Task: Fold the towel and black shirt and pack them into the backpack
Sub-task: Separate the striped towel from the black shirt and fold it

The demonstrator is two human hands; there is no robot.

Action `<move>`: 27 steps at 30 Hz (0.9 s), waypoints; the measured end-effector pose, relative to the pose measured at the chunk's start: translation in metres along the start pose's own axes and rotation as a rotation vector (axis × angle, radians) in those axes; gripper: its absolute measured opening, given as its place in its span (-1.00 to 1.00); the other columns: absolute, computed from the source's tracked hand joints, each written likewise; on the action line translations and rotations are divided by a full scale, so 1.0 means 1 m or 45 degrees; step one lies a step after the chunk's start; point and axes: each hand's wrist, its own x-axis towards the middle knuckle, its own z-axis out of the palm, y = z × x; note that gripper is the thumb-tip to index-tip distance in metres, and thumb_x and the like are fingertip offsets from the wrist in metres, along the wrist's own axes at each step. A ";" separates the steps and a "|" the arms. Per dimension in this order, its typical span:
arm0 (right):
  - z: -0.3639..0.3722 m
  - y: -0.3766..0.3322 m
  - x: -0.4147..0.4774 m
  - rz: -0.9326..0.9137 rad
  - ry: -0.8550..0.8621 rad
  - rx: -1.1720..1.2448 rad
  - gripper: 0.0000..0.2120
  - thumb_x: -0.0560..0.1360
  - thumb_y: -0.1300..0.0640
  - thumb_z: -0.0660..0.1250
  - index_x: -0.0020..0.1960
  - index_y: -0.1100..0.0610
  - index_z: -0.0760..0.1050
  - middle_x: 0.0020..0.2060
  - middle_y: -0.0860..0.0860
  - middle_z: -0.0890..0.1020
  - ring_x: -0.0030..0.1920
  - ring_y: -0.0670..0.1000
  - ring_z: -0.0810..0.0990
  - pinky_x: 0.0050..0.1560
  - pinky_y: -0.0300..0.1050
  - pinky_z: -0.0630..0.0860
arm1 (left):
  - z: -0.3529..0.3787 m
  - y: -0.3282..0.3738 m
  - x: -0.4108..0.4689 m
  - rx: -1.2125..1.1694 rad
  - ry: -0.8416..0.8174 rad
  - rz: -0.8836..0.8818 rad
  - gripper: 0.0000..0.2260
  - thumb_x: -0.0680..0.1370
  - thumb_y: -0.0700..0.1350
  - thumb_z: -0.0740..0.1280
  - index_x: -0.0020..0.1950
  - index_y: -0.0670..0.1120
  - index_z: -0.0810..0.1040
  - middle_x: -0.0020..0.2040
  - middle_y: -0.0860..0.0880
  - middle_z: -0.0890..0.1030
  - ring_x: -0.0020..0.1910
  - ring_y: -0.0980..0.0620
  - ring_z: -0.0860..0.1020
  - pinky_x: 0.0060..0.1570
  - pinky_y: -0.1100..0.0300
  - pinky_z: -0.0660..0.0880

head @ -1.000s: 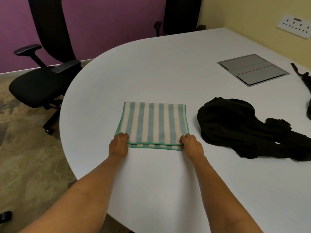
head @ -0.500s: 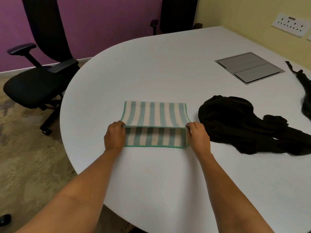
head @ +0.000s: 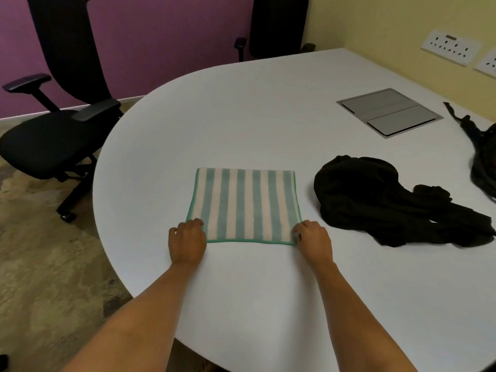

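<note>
A green-and-white striped towel point(head: 244, 205) lies folded flat on the white table point(head: 268, 116) in front of me. My left hand point(head: 187, 242) pinches its near left corner, and my right hand point(head: 312, 241) pinches its near right corner, fingers curled at the hem. The black shirt point(head: 375, 200) lies crumpled to the right of the towel, apart from both hands. At the right edge of the view I see black straps and part of the backpack point(head: 483, 157); most of it is out of frame.
A grey cable hatch point(head: 389, 111) is set into the table at the back right. One black office chair point(head: 53, 130) stands left of the table and another point(head: 276, 25) behind it. Wall sockets point(head: 451, 47) sit on the yellow wall.
Half a second ago both hands held the towel's upper layer lifted and pulled back, showing the layer beneath. Now that layer lies flat with its hem at the near edge again.
</note>
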 end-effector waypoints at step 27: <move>0.003 -0.062 0.087 0.906 0.182 0.637 -0.71 0.49 0.23 0.28 0.21 0.19 0.49 0.13 0.13 0.53 0.05 0.18 0.56 -0.01 -0.03 0.48 | 0.048 -0.001 0.045 -0.027 -0.423 0.112 -0.25 0.43 0.27 -0.36 0.56 -0.03 -0.08 0.57 -0.04 -0.09 0.56 -0.03 -0.09 0.47 0.12 -0.21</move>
